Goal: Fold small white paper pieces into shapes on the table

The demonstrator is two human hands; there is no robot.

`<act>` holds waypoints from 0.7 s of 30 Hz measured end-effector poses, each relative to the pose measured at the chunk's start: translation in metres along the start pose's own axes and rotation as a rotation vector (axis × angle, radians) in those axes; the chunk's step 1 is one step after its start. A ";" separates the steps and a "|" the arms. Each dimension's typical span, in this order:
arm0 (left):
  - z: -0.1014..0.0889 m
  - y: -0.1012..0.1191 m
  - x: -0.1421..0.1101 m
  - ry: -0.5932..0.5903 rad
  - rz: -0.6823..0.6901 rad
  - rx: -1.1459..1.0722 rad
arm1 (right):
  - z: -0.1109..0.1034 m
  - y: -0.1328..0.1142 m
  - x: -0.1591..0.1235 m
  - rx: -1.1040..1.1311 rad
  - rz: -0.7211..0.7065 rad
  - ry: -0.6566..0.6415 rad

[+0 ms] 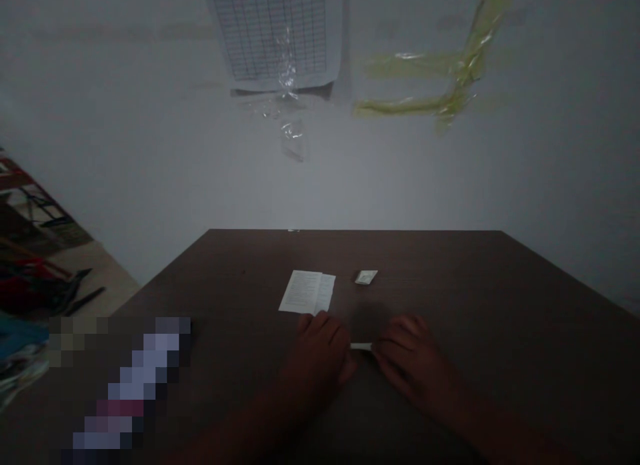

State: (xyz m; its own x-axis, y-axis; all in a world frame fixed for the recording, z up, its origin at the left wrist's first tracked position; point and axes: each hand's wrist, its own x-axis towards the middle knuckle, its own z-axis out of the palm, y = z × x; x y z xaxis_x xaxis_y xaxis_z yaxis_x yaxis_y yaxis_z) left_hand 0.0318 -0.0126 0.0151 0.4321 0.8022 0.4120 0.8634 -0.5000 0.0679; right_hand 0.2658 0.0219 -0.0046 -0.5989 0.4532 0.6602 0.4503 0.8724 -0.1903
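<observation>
Both my hands rest on a dark brown table point(500, 298). My left hand point(320, 355) and my right hand point(407, 358) have their fingers curled down, and between them they pinch a small white strip-like object point(361, 346). Just beyond my left hand lies a folded white printed leaflet point(307, 292). A small silvery sachet point(366, 276) lies further back, to the right of the leaflet. The scene is dim.
A pale wall stands behind the table, with a printed grid sheet point(275, 32) and strips of yellowish tape point(450, 72) stuck on it. A blurred-out patch point(120, 392) covers the table's near left. Clutter lies on the floor at far left point(35, 278).
</observation>
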 end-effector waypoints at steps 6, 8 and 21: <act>-0.003 -0.024 0.005 0.002 -0.073 0.054 | -0.004 0.015 0.000 -0.055 0.039 0.000; -0.002 -0.021 0.005 0.019 -0.029 0.033 | -0.002 0.012 0.001 -0.062 0.047 -0.010; 0.012 0.011 -0.003 0.196 0.148 -0.148 | 0.007 -0.015 0.004 -0.011 -0.041 0.030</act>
State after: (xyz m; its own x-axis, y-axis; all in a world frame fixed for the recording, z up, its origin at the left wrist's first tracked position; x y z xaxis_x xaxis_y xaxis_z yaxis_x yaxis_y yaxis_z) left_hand 0.0431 -0.0162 0.0042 0.4798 0.6454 0.5944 0.7406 -0.6611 0.1200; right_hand 0.2520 0.0125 -0.0040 -0.5973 0.4113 0.6885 0.4331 0.8880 -0.1547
